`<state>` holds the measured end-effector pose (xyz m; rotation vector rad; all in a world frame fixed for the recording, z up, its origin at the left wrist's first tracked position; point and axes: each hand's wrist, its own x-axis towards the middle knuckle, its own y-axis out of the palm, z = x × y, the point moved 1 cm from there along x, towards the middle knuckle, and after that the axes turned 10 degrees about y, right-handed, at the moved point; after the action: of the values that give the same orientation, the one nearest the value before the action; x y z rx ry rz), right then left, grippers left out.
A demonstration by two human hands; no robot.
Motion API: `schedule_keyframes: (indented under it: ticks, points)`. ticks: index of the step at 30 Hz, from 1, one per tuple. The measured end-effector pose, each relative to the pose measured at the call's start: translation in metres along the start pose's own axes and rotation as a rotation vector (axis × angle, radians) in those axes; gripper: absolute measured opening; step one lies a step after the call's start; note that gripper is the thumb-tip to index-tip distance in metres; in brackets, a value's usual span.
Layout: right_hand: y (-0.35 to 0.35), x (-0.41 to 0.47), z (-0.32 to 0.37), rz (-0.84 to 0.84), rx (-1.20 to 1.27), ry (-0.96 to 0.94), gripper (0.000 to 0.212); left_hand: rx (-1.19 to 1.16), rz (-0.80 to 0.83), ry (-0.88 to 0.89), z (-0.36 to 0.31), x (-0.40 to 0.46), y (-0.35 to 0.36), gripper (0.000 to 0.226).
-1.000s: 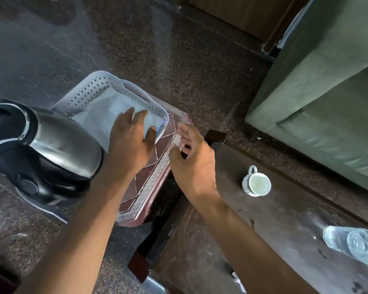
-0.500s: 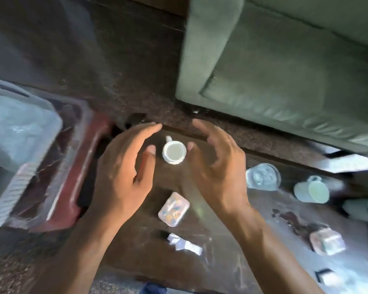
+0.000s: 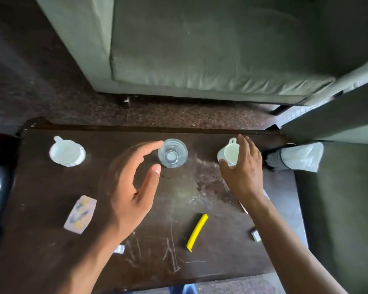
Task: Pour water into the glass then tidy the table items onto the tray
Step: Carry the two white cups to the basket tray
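A clear glass [image 3: 172, 153] stands upright near the far edge of the dark wooden table [image 3: 51, 187]. My left hand [image 3: 132, 187] hovers just left of it, fingers spread, forefinger tip close to the rim and holding nothing. My right hand [image 3: 242, 168] curls around a white cup [image 3: 229, 154] that stands on the table, thumb on its near side and fingers over its right side. A second white cup [image 3: 66, 152] sits at the far left. The tray is out of view.
On the table lie a patterned card pack [image 3: 80, 214], a yellow stick [image 3: 197, 232], a small box [image 3: 255, 235] and a small white packet [image 3: 119, 249]. A black mesh holder with white plastic [image 3: 295, 157] lies at the right edge. A green sofa [image 3: 200, 49] stands beyond.
The view swung right, from the tray and kettle to the table. Both hands moved away from the tray; the left hand came beside the glass, the right closed around a white cup.
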<state>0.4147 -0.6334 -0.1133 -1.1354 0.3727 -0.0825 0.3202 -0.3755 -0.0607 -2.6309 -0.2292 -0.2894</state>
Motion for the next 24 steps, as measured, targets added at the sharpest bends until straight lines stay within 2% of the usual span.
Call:
schedule_keyframes:
  ticks: [4, 8, 13, 18, 24]
  points:
    - [0.023, 0.035, -0.043, 0.083, -0.061, 0.075, 0.096, 0.000, 0.077, 0.038, 0.004, 0.000, 0.039, 0.042]
    - [0.035, 0.055, -0.060, 0.137, -0.001, 0.118, 0.092, -0.004, 0.142, 0.033, 0.005, -0.001, 0.061, 0.049]
    - [0.042, 0.064, -0.065, 0.102, 0.028, 0.103, 0.075, -0.003, 0.173, 0.040, 0.005, -0.001, 0.075, 0.052]
    - [0.032, 0.060, -0.062, 0.048, 0.092, 0.102, 0.071, -0.005, 0.173, 0.020, 0.016, 0.000, 0.082, 0.056]
    - [-0.013, 0.035, -0.028, -0.035, 0.233, -0.048, 0.064, -0.012, 0.144, 0.025, 0.021, 0.005, 0.082, 0.060]
